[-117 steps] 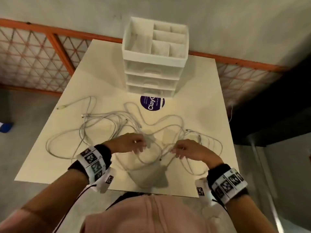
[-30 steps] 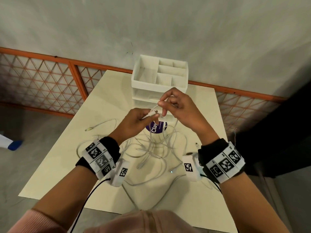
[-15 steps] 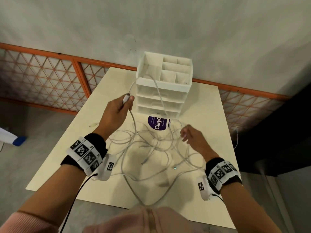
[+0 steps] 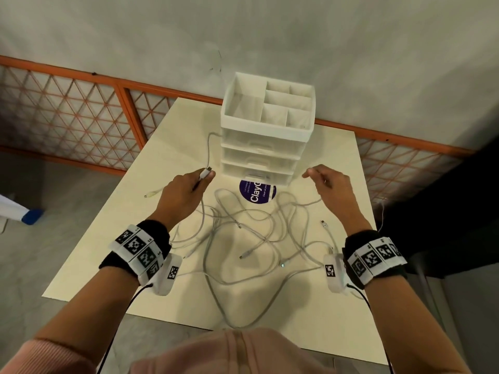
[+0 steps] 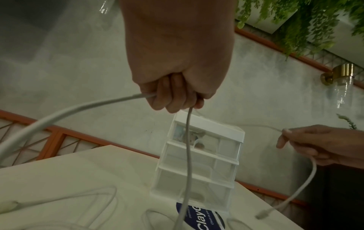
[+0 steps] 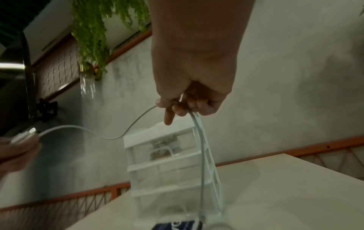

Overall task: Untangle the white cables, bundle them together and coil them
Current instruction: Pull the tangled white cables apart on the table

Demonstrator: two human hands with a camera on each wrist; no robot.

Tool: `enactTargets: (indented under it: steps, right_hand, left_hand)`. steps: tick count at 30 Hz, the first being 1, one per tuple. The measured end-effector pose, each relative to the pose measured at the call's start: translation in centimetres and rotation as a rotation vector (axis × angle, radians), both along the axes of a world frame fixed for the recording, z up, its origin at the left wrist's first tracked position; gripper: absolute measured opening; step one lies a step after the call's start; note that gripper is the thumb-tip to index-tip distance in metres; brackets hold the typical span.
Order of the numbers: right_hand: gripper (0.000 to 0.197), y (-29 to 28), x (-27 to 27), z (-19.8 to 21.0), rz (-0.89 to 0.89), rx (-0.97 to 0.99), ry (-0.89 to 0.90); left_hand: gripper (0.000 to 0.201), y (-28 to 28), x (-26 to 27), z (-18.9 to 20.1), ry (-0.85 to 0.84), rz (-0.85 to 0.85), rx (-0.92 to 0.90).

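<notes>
Nearest: white cables (image 4: 251,238), tangled loosely on table (image 4: 135,238). Beyond, left hand (image 4: 181,195) curled round one cable's plug end; right hand (image 4: 333,188) pinches the same strand, raised. Farthest: drawer organizer (image 4: 267,130), purple sticker (image 4: 258,191) before it.

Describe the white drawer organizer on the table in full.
The white drawer organizer stands upright at the table's far edge, near the wall. It looks plastic: an open top tray split into compartments, above three translucent drawers, all shut. The wrist views show something indistinct in the top drawer. A purple round sticker lies just before it.
</notes>
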State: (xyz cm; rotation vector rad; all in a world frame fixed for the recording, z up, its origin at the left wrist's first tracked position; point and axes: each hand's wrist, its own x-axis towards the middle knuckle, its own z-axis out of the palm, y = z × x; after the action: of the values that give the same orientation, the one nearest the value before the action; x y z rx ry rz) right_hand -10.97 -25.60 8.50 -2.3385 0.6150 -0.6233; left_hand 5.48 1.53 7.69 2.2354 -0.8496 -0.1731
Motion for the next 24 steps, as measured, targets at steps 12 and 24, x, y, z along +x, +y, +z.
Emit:
enactTargets:
  steps: [12,24]
  right_hand:
    - [0.044,-2.8,-0.3,-5.0,-0.176,0.104,0.203]
    - [0.017,6.9,0.2,-13.5,0.551,-0.048,0.707]
  left_hand:
    - [0.04,-1.6,0.9,-1.2,-0.164,-0.041,0.198]
    - [0.033,-3.9,-1.7,-2.5,-0.099,-0.104,0.222]
